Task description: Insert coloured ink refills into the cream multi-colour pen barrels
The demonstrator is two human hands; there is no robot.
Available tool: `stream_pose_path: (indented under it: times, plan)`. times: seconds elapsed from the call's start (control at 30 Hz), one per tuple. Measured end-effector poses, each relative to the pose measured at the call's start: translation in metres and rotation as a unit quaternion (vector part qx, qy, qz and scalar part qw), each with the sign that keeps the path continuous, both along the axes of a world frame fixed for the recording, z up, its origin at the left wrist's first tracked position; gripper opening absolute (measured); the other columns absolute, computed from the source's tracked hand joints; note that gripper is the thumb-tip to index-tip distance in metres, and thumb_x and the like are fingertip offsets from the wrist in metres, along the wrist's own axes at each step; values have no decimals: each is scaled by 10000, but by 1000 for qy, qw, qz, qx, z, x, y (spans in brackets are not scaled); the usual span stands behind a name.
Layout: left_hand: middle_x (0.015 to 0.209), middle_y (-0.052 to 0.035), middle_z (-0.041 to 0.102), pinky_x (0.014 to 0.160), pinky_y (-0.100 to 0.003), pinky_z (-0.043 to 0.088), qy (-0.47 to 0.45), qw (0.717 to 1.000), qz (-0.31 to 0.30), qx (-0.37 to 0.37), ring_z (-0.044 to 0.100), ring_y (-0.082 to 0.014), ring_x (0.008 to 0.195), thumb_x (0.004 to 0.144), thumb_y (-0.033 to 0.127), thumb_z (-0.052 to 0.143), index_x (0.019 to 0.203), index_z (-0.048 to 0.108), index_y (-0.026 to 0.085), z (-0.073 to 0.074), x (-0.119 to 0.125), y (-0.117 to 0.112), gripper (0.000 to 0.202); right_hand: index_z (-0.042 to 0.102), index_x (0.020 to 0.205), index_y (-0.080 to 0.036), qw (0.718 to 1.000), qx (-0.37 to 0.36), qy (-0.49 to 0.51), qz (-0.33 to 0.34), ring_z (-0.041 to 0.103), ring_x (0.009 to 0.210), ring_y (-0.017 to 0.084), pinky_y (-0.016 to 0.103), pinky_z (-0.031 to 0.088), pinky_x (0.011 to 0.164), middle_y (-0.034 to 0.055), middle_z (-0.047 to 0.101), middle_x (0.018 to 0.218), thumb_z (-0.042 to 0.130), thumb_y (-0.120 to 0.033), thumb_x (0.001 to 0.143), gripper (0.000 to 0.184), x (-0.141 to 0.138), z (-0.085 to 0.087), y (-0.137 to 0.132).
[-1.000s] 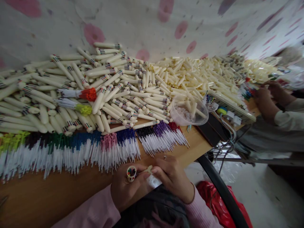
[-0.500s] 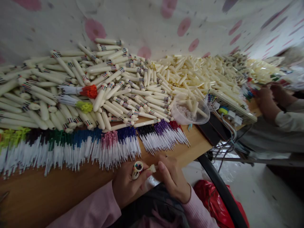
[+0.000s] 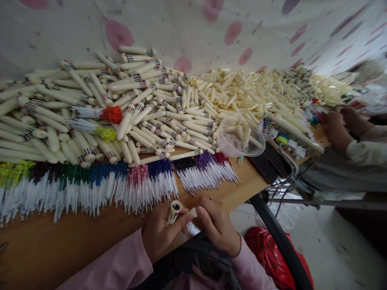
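My left hand (image 3: 157,233) is closed around a cream multicolour pen barrel (image 3: 173,213), its open end facing up with coloured parts inside. Between the two hands is a small cream pen cap (image 3: 193,212). My right hand (image 3: 220,229) pinches it from the right, and my left thumb reaches close to its other side. Just beyond my hands lie rows of pen refills (image 3: 102,189) with white tubes and coloured tops, sorted by colour. Behind them is a large heap of cream multicolour pens (image 3: 130,121).
A clear plastic bowl (image 3: 261,151) holds small whitish pieces and cream tubes. Loose cream barrels (image 3: 242,88) are piled behind it. A power strip (image 3: 311,147) with cables sits at the table's right end. Another person's hands (image 3: 335,123) work at far right. A red bag (image 3: 272,249) lies below.
The pen barrel stands slightly more upright in my left hand, and the cap has tilted a little. Both hands otherwise keep nearly the same place; the view has shifted slightly.
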State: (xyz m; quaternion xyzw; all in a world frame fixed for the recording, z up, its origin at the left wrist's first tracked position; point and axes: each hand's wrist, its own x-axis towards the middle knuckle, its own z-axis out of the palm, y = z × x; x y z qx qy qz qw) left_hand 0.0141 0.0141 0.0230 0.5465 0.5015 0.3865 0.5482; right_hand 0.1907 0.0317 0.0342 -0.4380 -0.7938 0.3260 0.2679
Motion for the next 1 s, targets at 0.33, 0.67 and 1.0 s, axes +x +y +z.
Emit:
stream_pose_path:
  times: [0.33, 0.67, 1.0]
  plan:
    - [535, 36, 587, 545, -233, 405, 50, 999, -1, 17, 552, -127, 502, 824, 289, 607, 649, 560, 206, 0, 2, -5, 199, 292, 607, -217, 996, -64, 40, -46, 353, 477, 102, 264, 246, 502, -53, 325, 534, 302, -303, 1018, 420, -7, -3, -8]
    - [494, 44, 518, 435, -214, 332, -85, 991, -68, -77, 407, -79, 402, 891, 396, 524, 622, 583, 185, -1, -2, 3, 347, 382, 694, -215, 1000, 27, 2, -2, 449, 567, 140, 273, 292, 545, -18, 439, 619, 359, -195, 940, 248, 5, -3, -10]
    - [593, 19, 598, 560, -249, 448, -51, 997, -23, -62, 569, -135, 545, 748, 274, 640, 678, 607, 186, 0, -1, 5, 118, 282, 616, -219, 999, -4, 19, -39, 350, 472, 105, 270, 225, 492, -55, 319, 538, 363, -183, 944, 339, -4, -3, -11]
